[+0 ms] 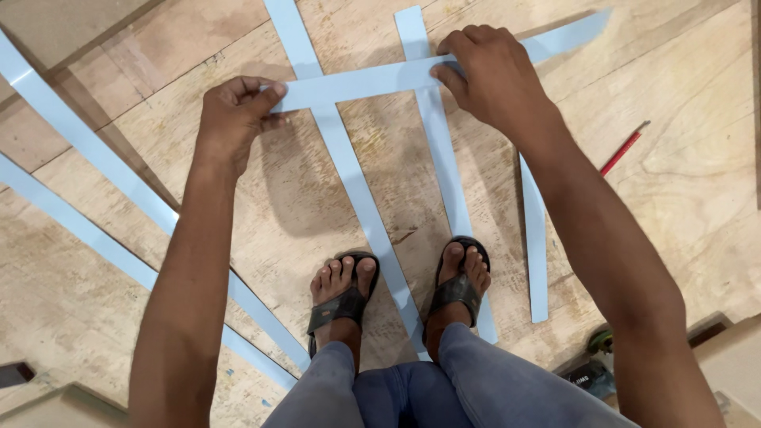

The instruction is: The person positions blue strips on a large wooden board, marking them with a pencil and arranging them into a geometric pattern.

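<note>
A long light-blue strip (372, 79) runs crosswise over two other blue strips on a plywood board (301, 198). My left hand (236, 119) pinches its left end. Fingers curled, my right hand (491, 75) grips the strip near its middle, where it crosses the right-hand lengthwise strip (444, 170). The other lengthwise strip (349, 174) passes under the held strip and runs down between my two sandalled feet (400, 285). I squat over the board in grey trousers.
Two more blue strips (95, 158) lie diagonally at the left, and a short one (535, 238) lies under my right forearm. A red pencil (622, 150) rests on the board at the right. A green and black power tool (590, 364) sits at the lower right.
</note>
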